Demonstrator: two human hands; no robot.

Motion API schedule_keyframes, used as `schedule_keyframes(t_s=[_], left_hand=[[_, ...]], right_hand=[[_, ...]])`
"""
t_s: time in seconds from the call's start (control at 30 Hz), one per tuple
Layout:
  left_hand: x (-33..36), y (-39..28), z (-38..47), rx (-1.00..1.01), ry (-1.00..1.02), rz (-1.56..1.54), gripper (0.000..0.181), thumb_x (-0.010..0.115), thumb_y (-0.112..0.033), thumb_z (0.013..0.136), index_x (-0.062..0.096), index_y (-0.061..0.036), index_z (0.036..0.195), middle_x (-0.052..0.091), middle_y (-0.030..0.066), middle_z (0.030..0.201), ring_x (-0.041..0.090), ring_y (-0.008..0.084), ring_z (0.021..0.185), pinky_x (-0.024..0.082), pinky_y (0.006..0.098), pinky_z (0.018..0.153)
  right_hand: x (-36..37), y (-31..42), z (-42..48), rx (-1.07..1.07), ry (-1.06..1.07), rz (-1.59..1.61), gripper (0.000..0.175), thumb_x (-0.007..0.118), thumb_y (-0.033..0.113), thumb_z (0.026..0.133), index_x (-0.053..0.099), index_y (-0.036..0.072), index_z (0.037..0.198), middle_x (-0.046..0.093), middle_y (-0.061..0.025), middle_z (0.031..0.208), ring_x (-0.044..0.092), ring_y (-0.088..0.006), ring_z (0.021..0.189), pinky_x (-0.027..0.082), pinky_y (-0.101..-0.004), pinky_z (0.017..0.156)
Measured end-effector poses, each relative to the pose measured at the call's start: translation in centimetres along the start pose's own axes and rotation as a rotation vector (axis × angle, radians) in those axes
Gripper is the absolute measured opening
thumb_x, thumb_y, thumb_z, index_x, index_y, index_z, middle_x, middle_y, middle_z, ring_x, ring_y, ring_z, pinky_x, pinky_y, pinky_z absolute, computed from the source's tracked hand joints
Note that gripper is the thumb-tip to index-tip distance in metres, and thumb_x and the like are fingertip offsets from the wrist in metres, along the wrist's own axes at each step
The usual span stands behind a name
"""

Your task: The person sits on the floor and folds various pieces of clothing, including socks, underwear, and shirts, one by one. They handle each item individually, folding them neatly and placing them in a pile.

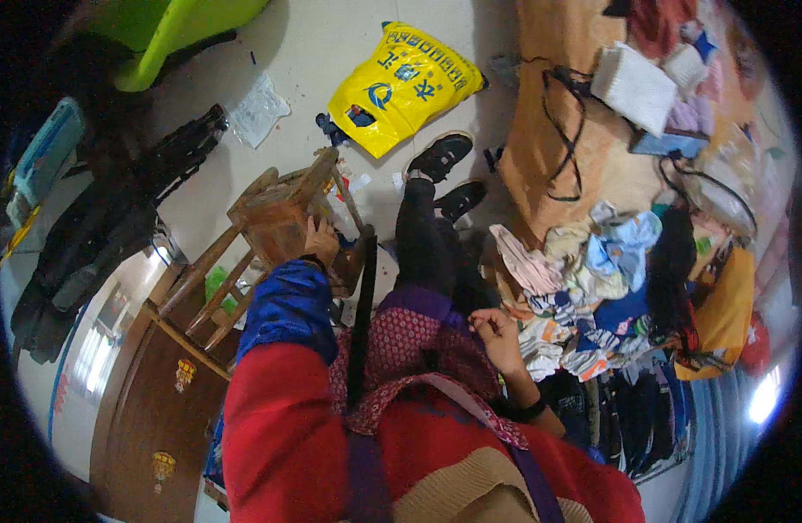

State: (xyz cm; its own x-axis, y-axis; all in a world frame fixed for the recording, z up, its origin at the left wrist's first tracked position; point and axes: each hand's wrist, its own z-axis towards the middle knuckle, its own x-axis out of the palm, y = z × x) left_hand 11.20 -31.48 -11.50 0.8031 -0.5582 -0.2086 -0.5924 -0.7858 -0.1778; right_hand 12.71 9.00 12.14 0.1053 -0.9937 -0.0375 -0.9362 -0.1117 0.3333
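My left hand (320, 242) rests with its fingers spread on the edge of a wooden chair (270, 219), whose slatted back points down and to the left. Over my lap, in front of a patterned apron (401, 340), is my right hand (496, 330), its fingers curled, with no object visible in them. A pile of small clothes (584, 261) lies just right of that hand. A yellow plastic bag (407, 88) bearing writing lies on the floor beyond my feet, with dark cloth beside it.
A clear plastic bag (260, 111) lies on the floor near a black garment (107, 216). At the upper left is a green plastic item (162, 39). To the right, a wooden surface (538, 150) carries a black cord (577, 137) and a white box-like item (634, 88). A brown door (159, 412) stands lower left.
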Motion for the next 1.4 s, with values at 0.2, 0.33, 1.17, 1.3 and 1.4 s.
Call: schedule_keyframes(t_s=[0.2, 0.33, 1.17, 1.3, 1.4], left_hand=[[3.0, 0.2, 4.2, -0.033, 0.242, 0.137, 0.054, 0.043, -0.028, 0.098, 0.027, -0.0104, 0.147, 0.036, 0.0121, 0.146, 0.021, 0.0342, 0.140, 0.012, 0.0680, 0.108], [4.4, 1.8, 6.1, 0.040, 0.300, 0.359, 0.052, 0.041, -0.031, 0.098, 0.028, -0.0191, 0.147, 0.029, 0.0099, 0.150, 0.018, 0.0334, 0.141, 0.008, 0.0702, 0.107], [-30.3, -3.5, 17.4, 0.868, 0.407, -0.165, 0.029, 0.061, -0.025, 0.084, 0.066, -0.0068, 0.107, 0.065, 0.0131, 0.107, 0.061, 0.0301, 0.098, 0.047, 0.0392, 0.086], [-35.8, -4.1, 14.9, 0.833, 0.030, 0.053, 0.033, 0.067, -0.023, 0.077, 0.064, -0.0021, 0.102, 0.066, 0.0181, 0.101, 0.061, 0.0311, 0.094, 0.047, 0.0408, 0.079], [-38.1, -6.8, 10.9, 1.010, -0.397, 0.206, 0.026, 0.065, -0.021, 0.077, 0.064, -0.0014, 0.094, 0.065, 0.0206, 0.097, 0.061, 0.0338, 0.090, 0.047, 0.0406, 0.078]], right_hand=[[-1.6, -2.5, 2.9, 0.067, -0.001, 0.023, 0.013, 0.055, 0.003, 0.090, 0.061, -0.002, 0.101, 0.064, -0.0055, 0.091, 0.060, -0.0115, 0.080, 0.047, -0.0242, 0.075], [-1.8, -3.1, 4.8, -0.036, 0.006, -0.101, 0.013, 0.056, 0.002, 0.089, 0.060, -0.001, 0.100, 0.064, -0.0052, 0.091, 0.059, -0.0116, 0.081, 0.046, -0.0242, 0.075], [0.8, -7.2, 10.7, -0.711, -1.018, 0.443, 0.013, 0.058, 0.001, 0.087, 0.062, -0.003, 0.098, 0.066, -0.0076, 0.086, 0.062, -0.0118, 0.073, 0.050, -0.0252, 0.065], [3.5, -9.8, 9.0, -0.702, -1.201, 0.395, 0.013, 0.061, 0.007, 0.085, 0.063, 0.000, 0.096, 0.065, -0.0125, 0.088, 0.064, -0.0212, 0.075, 0.050, -0.0316, 0.066], [7.4, -10.8, 6.5, -0.632, -1.214, 0.455, 0.016, 0.059, 0.007, 0.087, 0.063, -0.002, 0.100, 0.066, -0.0076, 0.091, 0.063, -0.0129, 0.078, 0.050, -0.0262, 0.069]])
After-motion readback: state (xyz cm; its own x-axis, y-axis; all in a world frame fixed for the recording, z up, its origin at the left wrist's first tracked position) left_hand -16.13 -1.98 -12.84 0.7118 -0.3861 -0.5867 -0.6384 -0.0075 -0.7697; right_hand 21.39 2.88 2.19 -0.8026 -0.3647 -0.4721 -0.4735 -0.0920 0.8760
